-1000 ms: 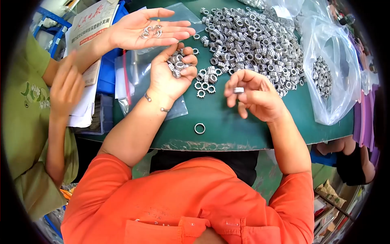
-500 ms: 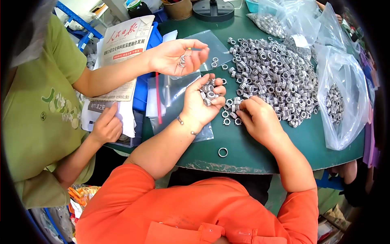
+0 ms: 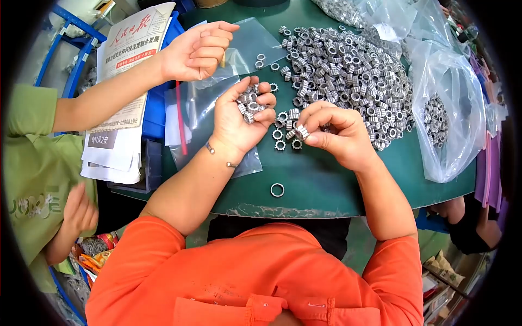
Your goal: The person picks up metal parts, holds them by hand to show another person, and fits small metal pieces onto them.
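My left hand (image 3: 239, 122) is cupped palm up, its fingers curled around a clump of small toothed metal rings (image 3: 250, 103). Just right of it, my right hand (image 3: 340, 133) pinches a toothed metal ring (image 3: 302, 132) between thumb and fingertips. A few loose toothed rings (image 3: 280, 145) lie on the green table (image 3: 321, 190) beneath the pinch. Beyond my right hand spreads a large pile of the same rings (image 3: 348, 76). Nearer the table edge lies one plain, larger ring (image 3: 277, 189) by itself.
At left a co-worker's closed hand (image 3: 198, 51) hangs over flat plastic bags (image 3: 201, 117). Newspaper (image 3: 130, 41) rests on a blue bin (image 3: 157, 108). A clear bag (image 3: 457, 119) with rings stands at right. The table's worn front edge (image 3: 283, 212) curves before me.
My right hand has lifted from the table with a toothed ring in its pinch. The co-worker's hand, open with thin rings before, has closed and turned. The whole view has shifted slightly.
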Motion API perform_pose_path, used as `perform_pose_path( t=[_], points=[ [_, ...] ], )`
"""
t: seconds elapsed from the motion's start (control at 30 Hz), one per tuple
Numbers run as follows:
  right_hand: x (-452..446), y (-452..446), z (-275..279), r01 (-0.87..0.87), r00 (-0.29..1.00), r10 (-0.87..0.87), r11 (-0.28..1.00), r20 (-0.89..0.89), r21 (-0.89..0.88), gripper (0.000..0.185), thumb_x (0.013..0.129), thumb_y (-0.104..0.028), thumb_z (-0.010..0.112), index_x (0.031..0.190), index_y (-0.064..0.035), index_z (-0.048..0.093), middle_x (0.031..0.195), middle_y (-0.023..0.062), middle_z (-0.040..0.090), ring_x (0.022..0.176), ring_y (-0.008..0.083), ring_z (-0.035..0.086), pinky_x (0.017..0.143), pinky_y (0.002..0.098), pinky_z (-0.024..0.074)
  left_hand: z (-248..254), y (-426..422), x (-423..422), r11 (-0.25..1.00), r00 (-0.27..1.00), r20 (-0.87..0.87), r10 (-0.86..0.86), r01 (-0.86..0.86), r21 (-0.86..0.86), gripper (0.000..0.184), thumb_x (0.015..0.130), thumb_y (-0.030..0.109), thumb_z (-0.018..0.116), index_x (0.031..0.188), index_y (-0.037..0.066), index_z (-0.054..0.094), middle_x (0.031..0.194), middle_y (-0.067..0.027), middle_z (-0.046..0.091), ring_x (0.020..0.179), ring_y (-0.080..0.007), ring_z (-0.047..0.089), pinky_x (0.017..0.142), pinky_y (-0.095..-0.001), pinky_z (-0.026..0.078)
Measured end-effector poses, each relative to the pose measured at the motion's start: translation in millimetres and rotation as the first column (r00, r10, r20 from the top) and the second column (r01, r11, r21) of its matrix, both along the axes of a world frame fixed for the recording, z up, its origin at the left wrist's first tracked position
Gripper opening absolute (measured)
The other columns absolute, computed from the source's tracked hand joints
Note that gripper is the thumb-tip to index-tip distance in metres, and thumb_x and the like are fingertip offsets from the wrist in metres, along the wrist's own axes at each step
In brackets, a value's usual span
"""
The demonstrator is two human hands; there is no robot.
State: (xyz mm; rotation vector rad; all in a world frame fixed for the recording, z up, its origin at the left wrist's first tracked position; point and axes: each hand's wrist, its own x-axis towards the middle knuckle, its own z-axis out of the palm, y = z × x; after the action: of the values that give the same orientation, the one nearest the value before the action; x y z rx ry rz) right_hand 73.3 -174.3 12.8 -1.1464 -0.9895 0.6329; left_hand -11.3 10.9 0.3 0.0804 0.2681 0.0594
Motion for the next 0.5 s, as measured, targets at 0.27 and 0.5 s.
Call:
perform_pose_path(
  t=[0.27,0.5],
  points=[
    [2.8,-4.6,18.2,0.064,0.713,0.058,0.987,-0.699,0.147,0.005,0.078,-0.009,0.057,0.078,-0.0044,0.054,0.067,0.0096,0.055,0.043,0.0076,0.038,0.038,0.0194,0.0276,-1.2,0.1,0.0,1.0,0.999,-0.015,0.029,-0.029,0.004,0.011,0.087,0.017,0.051,0.09,0.006,0.053,0.082,-0.0041,0.047,0.068,-0.0141,0.044,0.043,-0.0226,0.034],
    [-21.6,7.3,1.4,0.349,0.716,-0.077,0.9,0.694,-0.26,0.013,0.073,0.0,0.064,0.086,-0.0036,0.063,0.076,0.0109,0.054,0.069,0.0283,0.057,0.059,0.0342,0.0462,-4.7,1.7,0.8,0.999,1.0,-0.002,0.031,-0.03,0.023,0.013,0.086,0.017,0.051,0.09,0.005,0.053,0.084,-0.0057,0.049,0.069,-0.0151,0.046,0.043,-0.0228,0.035]
  ],
)
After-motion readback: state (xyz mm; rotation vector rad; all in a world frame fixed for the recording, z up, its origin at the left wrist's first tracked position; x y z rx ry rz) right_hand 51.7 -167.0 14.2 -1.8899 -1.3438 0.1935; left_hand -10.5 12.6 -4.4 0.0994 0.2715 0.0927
